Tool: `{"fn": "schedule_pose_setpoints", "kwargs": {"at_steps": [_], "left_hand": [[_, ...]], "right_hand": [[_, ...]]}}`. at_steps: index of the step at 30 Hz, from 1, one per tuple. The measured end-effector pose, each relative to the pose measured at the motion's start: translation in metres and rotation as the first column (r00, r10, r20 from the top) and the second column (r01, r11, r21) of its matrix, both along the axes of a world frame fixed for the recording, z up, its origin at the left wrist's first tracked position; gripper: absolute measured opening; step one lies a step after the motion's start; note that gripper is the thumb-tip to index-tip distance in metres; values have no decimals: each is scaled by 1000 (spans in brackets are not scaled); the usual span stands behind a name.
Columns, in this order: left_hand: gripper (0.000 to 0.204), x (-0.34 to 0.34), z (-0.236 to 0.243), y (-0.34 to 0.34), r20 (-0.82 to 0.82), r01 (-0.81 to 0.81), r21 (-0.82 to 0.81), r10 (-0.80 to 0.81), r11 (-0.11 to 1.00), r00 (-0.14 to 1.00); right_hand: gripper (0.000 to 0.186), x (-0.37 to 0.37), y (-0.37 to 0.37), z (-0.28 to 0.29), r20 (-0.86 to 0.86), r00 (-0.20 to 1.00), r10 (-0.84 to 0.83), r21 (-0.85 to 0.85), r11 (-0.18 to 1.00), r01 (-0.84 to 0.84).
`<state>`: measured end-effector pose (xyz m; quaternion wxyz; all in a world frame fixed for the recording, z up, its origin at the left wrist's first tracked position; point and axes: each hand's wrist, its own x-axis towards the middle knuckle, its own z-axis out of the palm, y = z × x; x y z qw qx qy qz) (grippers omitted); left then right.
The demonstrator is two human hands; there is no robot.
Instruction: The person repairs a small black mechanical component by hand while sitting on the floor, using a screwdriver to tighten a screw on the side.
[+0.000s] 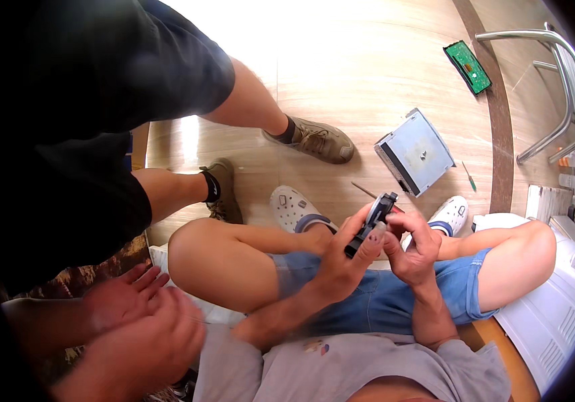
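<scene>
Left hand (341,258) has its fingers clamped on a black part (378,213), above the lap. Right hand (413,249) curled right up against it; can't tell what its fingers grip. Co-worker's hands (143,325) off left, blurred. Thin screwdriver shaft (364,189) just past the part. Floor (341,87): grey metal case (413,153), contents hidden; green-handled screwdriver (472,181) beside it; circuit board (470,67) farther out.

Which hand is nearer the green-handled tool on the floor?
Right. The right hand is raised, left of the green-handled tool; the left hand, holding the black part, is farther left.
</scene>
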<state>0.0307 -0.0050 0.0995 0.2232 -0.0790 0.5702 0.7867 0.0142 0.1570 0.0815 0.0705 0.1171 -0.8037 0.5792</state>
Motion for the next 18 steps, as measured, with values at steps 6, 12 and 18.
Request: {"fn": "schedule_pose_setpoints", "kwargs": {"at_steps": [6,12,18], "left_hand": [[60,5,9,-12,-38,13,-30,-14,999,999],[70,7,22,-11,-69,72,37,-69,997,995],[65,-14,44,5,-102,152,219,-133,964,986]], "right_hand": [[23,-4,-5,2,-69,993,100,-45,994,-103],[20,11,3,6,29,998,56,-402,915,-40],[34,-7,31,7,287,956,56,-878,414,240]]}}
